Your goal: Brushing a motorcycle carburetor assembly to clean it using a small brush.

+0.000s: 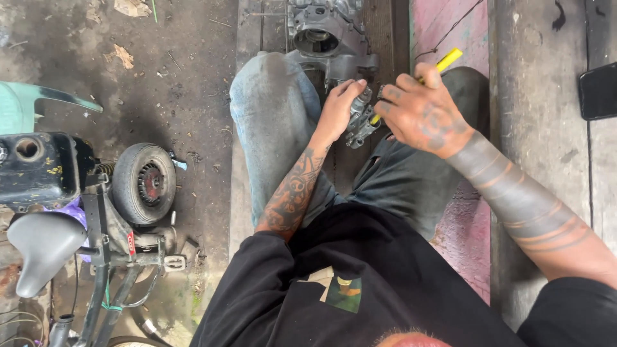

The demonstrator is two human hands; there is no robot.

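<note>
My left hand [339, 109] grips a small grey metal engine part [361, 119] held above my lap, between my knees. My right hand [421, 109] is closed around a yellow-handled tool [448, 60], whose tip meets the metal part; the tip itself is hidden behind my fingers. A larger grey metal engine casing [324, 35] with a round bore lies on the wooden boards just beyond my left knee. I sit with jeans-clad legs apart.
A small motorised bike [96, 205] with a grey saddle, black tank and small wheel [144, 183] stands at the left on dirty concrete. A dark phone [598, 90] lies at the right edge. A thin cable [450, 29] crosses pink boards.
</note>
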